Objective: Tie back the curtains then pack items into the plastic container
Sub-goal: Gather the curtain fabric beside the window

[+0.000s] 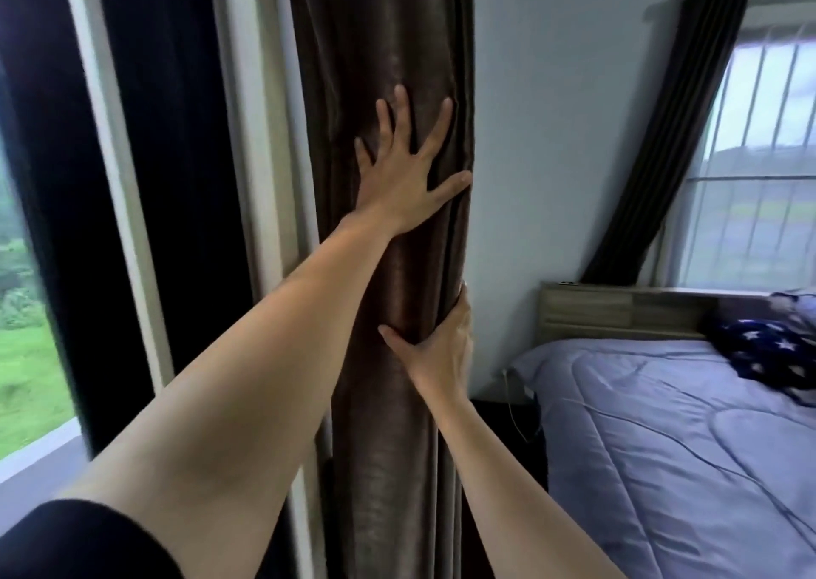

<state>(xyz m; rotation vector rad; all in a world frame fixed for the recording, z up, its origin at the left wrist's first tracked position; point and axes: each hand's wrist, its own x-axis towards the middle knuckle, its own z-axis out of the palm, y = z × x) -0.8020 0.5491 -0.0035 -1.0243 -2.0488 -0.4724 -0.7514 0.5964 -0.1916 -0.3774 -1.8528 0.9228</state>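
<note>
My left hand [404, 181] flat on gathered curtain [379, 48], fingers spread wide. My right hand [441, 349] lower, thumb across front, fingers wrapped round curtain's right edge.

The curtain [379, 48] at centre frame is glossy dark brown. Upper right, a second curtain [689, 128] is dark brown with vertical stripes. Lower right, the bed quilt [662, 424] is lavender and the cloth [759, 349] on it is navy with white stars.
</note>
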